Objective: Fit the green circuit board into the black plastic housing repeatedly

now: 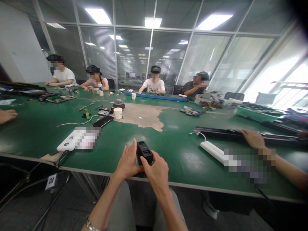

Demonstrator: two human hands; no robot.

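A small black box-shaped device (144,152) with slots or sockets on its top stands near the table's front edge, between my hands. My right hand (157,170) grips its right side and near end, the thumb lying on the near top edge. Along its left side my left hand (128,161) is held upright with fingers stretched out and thumb reaching toward the near end. Whether the left palm touches the device, I cannot tell. The device's underside and near end are partly hidden by my hands.
On the green table (178,144) a white power strip (66,141) and a phone (103,121) lie left, with a paper cup (118,113) beyond. Right are another power strip (213,152), a long black bar (226,132) and a co-worker's hand (252,138). Several people sit opposite.
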